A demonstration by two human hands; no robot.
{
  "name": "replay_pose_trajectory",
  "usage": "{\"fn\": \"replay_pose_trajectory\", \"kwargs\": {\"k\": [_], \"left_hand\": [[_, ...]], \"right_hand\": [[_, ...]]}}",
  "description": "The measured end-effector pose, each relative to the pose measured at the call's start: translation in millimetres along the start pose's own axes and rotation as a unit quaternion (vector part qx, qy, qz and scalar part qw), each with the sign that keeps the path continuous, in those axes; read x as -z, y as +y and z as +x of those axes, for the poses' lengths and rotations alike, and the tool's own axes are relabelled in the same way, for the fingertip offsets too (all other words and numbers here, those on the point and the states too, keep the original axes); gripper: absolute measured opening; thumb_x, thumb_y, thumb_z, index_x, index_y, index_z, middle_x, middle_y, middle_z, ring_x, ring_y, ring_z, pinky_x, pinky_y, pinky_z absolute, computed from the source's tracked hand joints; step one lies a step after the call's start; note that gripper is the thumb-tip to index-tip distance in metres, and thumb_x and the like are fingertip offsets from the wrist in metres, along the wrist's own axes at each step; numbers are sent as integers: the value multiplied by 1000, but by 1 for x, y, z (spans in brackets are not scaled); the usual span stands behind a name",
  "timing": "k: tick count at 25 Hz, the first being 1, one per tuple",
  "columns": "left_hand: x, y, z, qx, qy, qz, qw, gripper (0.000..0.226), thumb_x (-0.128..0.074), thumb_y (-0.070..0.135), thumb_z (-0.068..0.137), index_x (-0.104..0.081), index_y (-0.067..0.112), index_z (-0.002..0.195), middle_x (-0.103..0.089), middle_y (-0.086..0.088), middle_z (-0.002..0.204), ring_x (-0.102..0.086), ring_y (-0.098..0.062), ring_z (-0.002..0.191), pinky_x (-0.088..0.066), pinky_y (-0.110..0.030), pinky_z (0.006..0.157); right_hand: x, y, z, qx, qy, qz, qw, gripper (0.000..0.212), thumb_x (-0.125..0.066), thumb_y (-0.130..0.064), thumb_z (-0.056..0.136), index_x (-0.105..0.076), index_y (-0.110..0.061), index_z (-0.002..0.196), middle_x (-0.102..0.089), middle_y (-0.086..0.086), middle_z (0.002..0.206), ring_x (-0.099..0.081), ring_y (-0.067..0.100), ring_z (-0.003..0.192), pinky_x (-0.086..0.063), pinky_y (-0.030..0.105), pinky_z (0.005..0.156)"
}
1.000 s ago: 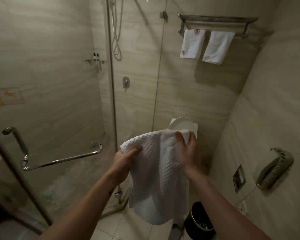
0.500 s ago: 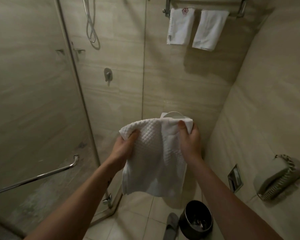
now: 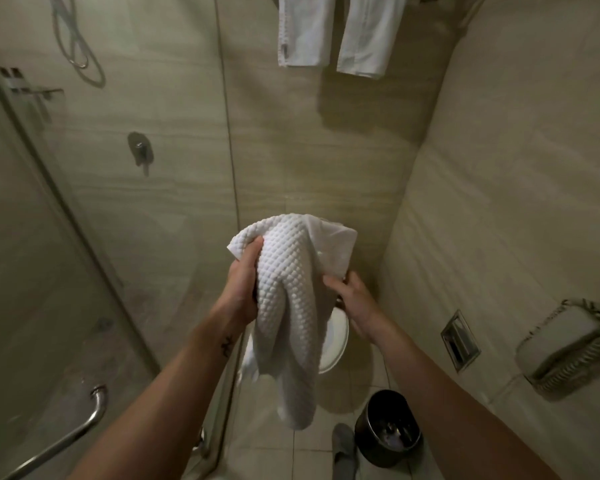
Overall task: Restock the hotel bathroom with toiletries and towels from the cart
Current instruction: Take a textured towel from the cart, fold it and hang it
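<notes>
White waffle-weave cloth is in work: the towel is held in the air in front of the toilet, bunched lengthwise. Its lower end hangs free above the floor, near the bin.

**Hand state**
- The left hand is closed round the upper part of the towel, with the thumb on the front face.
- The right hand is placed at the right fold, below the smooth border. Its fingers are curled and touch the cloth. Whether the fold is actually gripped cannot be told.

Two hung towels are seen on the wall above, well apart from the held one.

**Step in hand (judged):** the towel is being straightened and folded before it is hung or set down.

**Recommended practice**
1. The left grip is to be held firm near the top edge so that the weight is carried there.
2. A corner or edge is to be found with the right hand and drawn sideways until the cloth is spread flat.
3. The edges are to be matched before any fold is made, and the smooth border is to be aligned.
4. The lower end is to be lifted clear of the toilet, bin and floor, since contact would soil clean linen.
5. The fold is to be matched to the hung towels for a uniform look.
</notes>
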State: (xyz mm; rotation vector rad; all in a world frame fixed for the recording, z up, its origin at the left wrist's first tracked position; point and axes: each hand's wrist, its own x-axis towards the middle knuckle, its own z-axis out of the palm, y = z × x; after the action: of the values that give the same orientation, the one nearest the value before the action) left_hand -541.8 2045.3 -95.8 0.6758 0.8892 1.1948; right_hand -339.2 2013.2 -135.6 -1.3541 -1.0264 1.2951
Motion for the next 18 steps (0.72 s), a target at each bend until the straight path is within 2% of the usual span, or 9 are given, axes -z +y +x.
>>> {"fn": "replay_pose_trajectory", "kwargs": {"k": [2, 4, 7, 9, 11, 16, 18], "left_hand": [[9, 11, 29, 28, -41, -6, 999, 56, -65, 48, 90, -63, 6, 128, -62, -26, 126, -62, -36, 115, -48, -55, 104], [17, 18, 52, 49, -62, -7, 997, 60, -65, 50, 90, -62, 7, 131, -61, -25, 125, -61, -35, 114, -47, -54, 104], [23, 28, 77, 61, -48, 4, 997, 58, -65, 49, 90, -63, 5, 128, -67, -20, 115, -67, -30, 102, -55, -47, 89], [27, 32, 92, 60, 3, 30, 998, 51, -64, 46, 93, -65, 3, 122, -72, -15, 104, -71, -27, 90, -59, -42, 78], [29, 36, 109, 68, 28, 57, 996, 49, -62, 48, 94, -65, 6, 119, -74, -15, 106, -73, -27, 91, -60, -41, 74], [29, 42, 146, 179, -52, 62, 981, 52, -57, 53, 95, -65, 10, 123, -71, -14, 106, -72, -27, 87, -59, -43, 79], [26, 35, 156, 210, -79, 71, 972, 58, -62, 57, 90, -66, 11, 124, -70, -17, 119, -71, -30, 99, -56, -45, 86]], "right_hand": [[-15, 14, 8, -48, -43, 36, 997, 41, -72, -37, 85, -62, -21, 122, -73, 0, 110, -64, 19, 103, -50, 33, 81], [-28, 23, 13, -67, -47, 69, 994, 46, -75, -40, 84, -65, -16, 123, -75, 1, 108, -68, 18, 102, -51, 33, 85], [-32, 25, 28, -35, 22, 95, 995, 61, -80, -41, 76, -64, -11, 127, -74, 6, 114, -69, 23, 109, -53, 44, 99], [-26, 25, 39, -5, 70, 107, 992, 49, -78, -36, 84, -65, -15, 126, -74, 8, 115, -70, 27, 109, -52, 52, 100], [-22, 24, 50, 12, 101, 125, 987, 39, -75, -32, 88, -66, -15, 122, -74, 11, 114, -70, 31, 106, -52, 56, 98], [-12, 4, 86, 31, 120, 105, 987, 53, -80, -53, 75, -67, -26, 119, -74, 2, 114, -71, 25, 106, -54, 54, 96], [-2, -6, 105, 35, 129, 117, 984, 50, -79, -49, 79, -67, -24, 120, -74, 1, 114, -70, 23, 107, -55, 51, 96]]}}
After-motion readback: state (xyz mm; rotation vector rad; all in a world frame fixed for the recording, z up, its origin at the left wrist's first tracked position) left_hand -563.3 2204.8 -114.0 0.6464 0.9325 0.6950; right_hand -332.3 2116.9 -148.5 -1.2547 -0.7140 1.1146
